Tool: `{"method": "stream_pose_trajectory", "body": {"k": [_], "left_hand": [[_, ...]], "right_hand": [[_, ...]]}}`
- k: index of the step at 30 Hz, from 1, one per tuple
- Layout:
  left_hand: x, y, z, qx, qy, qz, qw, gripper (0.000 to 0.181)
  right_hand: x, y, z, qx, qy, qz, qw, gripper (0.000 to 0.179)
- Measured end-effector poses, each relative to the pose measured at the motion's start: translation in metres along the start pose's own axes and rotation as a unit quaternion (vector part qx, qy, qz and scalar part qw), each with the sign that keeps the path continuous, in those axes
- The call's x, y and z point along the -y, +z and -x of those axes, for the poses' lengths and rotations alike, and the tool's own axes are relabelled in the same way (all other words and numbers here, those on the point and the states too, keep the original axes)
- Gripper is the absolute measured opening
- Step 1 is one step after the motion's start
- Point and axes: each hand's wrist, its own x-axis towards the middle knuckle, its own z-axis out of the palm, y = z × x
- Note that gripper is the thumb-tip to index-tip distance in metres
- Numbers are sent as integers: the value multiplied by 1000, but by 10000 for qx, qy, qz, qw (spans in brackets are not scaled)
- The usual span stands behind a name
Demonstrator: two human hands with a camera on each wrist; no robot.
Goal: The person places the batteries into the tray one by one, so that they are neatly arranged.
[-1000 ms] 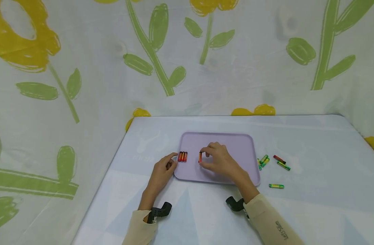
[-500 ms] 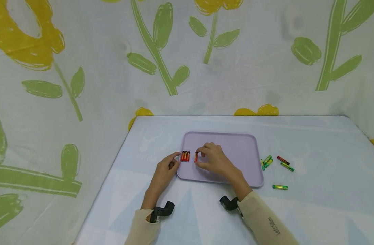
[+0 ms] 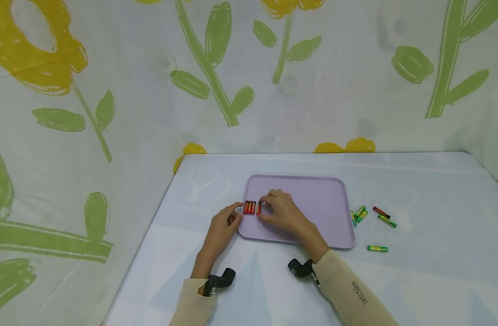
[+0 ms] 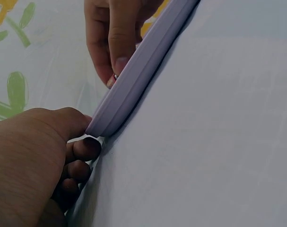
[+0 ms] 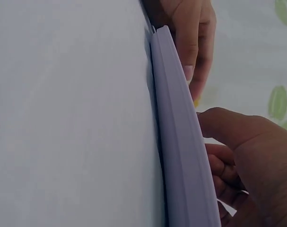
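Observation:
My right hand (image 3: 283,212) pinches a red battery (image 3: 258,208) by its two ends between thumb and fingers, low over the lilac tray (image 3: 314,213). Just left of it, with a narrow gap, three red batteries with black tops (image 3: 250,208) lie side by side at the tray's left edge. My left hand (image 3: 224,226) holds that left edge by thumb and forefinger, beside the row. In the left wrist view the thumb lies over the rim and the other fingers curl outside it. The tray wall hides the row of batteries in both wrist views.
Right of the tray, several green-and-yellow batteries (image 3: 360,213) lie in a cluster. A red battery (image 3: 381,212) and a green one (image 3: 387,221) lie farther right. Another green battery (image 3: 377,248) lies nearer on the pale tablecloth (image 3: 428,276). A flower-printed cloth (image 3: 147,113) hangs behind.
My right hand has carried the red battery left across the tray, close to the row of three. My left hand stays at the tray's edge. The head view has shifted slightly.

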Motion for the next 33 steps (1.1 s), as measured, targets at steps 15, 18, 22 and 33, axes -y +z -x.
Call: {"method": "stream_pose_trajectory", "body": {"k": [15,18,22,33], "left_hand": [[0,1,0,49,-9,-62,10000,31],[1,0,0,38,-8,-83,10000,31],[0,1,-1,25,34,-92,9999,31],[5,2,1,21,-55,-187,9998,31]], "right_hand": [[1,4,-7,139,175,-20,9997,40],[2,4,-8,208,232,15,9995,41],[3,-1,-6,271,293,110,9991,43],[9,-34,12,21,139,318,9994,38]]}}
